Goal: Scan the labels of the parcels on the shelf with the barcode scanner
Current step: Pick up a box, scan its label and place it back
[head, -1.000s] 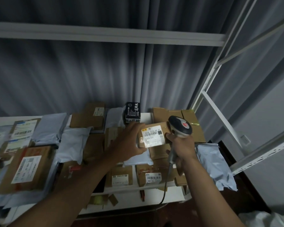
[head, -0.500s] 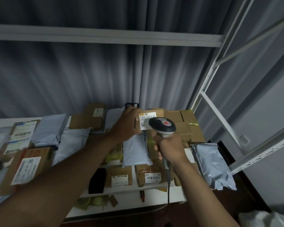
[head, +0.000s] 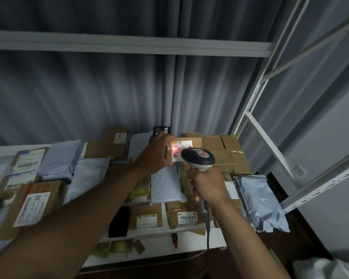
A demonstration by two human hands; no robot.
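Nearest, on the shelf front, a brown box with a label reading "802-602". Further in, right hand with fingers curled round the scanner handle, head aimed at the parcel. Left hand gripping this parcel at its left edge, at the shelf's back. Red light spot on its label, reading "5020 TD98-69 69". Scan step seemingly in hand; next probably putting it down, choosing another.
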